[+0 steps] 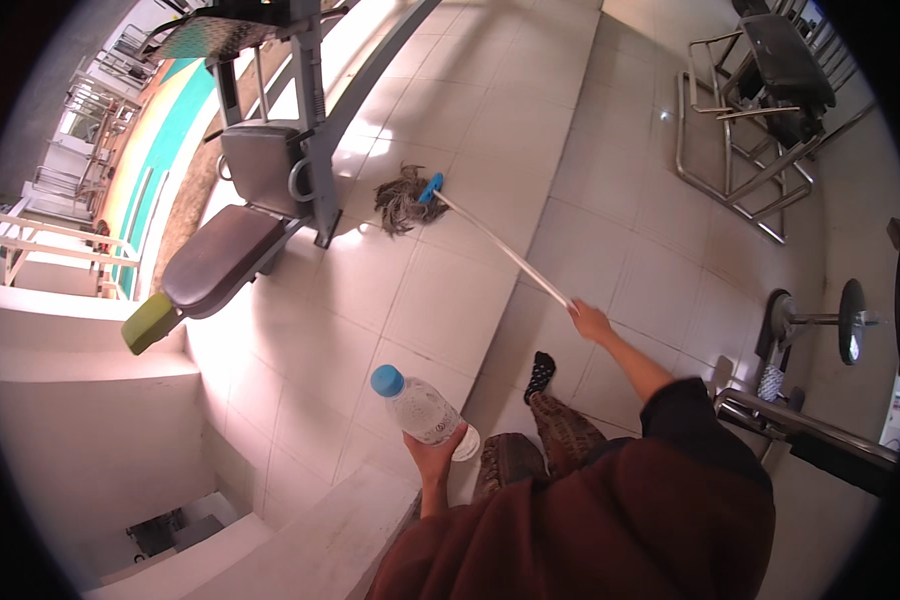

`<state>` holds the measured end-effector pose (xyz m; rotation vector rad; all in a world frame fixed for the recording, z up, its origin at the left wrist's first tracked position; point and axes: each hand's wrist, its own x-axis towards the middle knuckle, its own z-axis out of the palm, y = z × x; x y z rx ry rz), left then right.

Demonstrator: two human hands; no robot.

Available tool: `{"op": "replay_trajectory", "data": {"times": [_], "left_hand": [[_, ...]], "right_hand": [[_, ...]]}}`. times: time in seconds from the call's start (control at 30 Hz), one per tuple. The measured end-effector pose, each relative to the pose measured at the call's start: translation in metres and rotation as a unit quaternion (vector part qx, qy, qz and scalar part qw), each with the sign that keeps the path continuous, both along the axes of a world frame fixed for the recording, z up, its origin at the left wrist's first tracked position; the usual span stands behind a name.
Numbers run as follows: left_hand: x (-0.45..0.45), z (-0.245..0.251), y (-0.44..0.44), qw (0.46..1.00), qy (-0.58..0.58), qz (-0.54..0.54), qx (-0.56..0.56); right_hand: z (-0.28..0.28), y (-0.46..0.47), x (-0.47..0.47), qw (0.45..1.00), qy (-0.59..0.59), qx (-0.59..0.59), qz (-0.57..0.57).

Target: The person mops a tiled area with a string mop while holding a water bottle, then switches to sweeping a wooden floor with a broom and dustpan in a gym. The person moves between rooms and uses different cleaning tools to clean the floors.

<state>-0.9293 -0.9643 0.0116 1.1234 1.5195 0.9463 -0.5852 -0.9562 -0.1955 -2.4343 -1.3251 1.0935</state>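
Note:
My left hand [436,454] grips a clear plastic bottle [423,409] near its base, with the blue cap [387,381] tilted up and away to the left. The bottle bears printed writing and holds clear liquid. My right hand [591,321] is closed around the upper part of a pale mop handle [510,251]. That handle slants away from me to a blue mop clamp [432,187]. Grey string strands of the mop head [405,201] lie spread on the tiled floor [450,292], just right of an exercise machine's upright.
A weight machine with a padded seat [225,259] stands at left beside a low wall [89,337]. A metal-framed exercise bench [784,67] is at upper right. To my right are a weight plate [852,322] and a metal bar [810,424]. A white ledge [330,532] lies near my left side.

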Motion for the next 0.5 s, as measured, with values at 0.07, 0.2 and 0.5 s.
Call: {"op": "replay_trajectory", "data": {"times": [0.07, 0.2, 0.5], "left_hand": [[0.022, -0.002, 0.016, 0.999, -0.017, -0.046, -0.010], [0.062, -0.004, 0.042, 0.992, -0.042, -0.114, -0.023], [0.124, 0.007, 0.085, 0.983, -0.074, -0.162, -0.040]], "right_hand": [[0.015, -0.084, 0.009, 0.999, 0.033, -0.012, -0.034], [0.046, -0.255, -0.017, 0.977, 0.019, -0.136, -0.164], [0.061, -0.268, -0.014, 0.947, 0.087, -0.122, -0.283]]}}
